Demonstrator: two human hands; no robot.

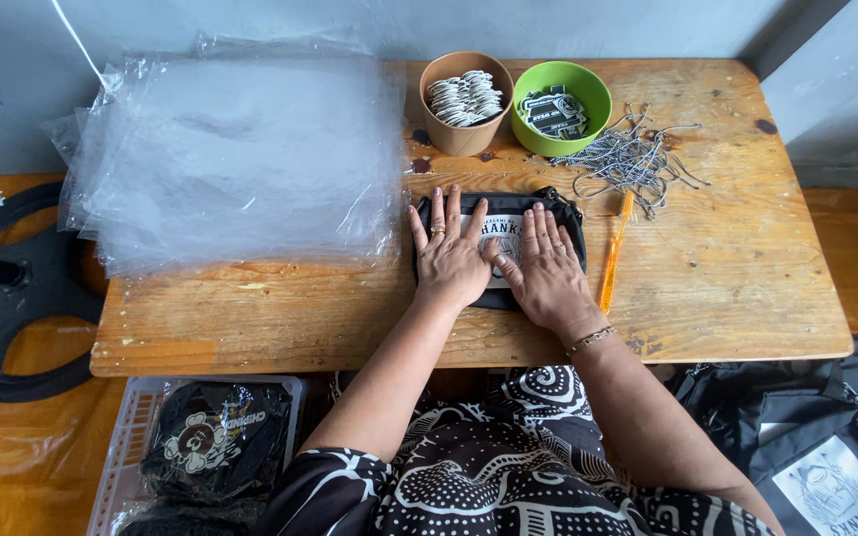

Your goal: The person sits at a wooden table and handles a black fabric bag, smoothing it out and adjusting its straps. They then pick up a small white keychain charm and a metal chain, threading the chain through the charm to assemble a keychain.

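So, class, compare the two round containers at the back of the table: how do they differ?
The brown paper cup is taller with plain tan walls; the green bowl is lower, wider and bright green. The cup holds white tags, the bowl mostly black ones. The cup stands left of the bowl. Both are round, open-topped, upright and filled, and stand beyond the two hands.

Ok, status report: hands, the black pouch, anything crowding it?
Left hand, right hand flat on black pouch. Pouch lies on wooden table. Orange pen beside it.
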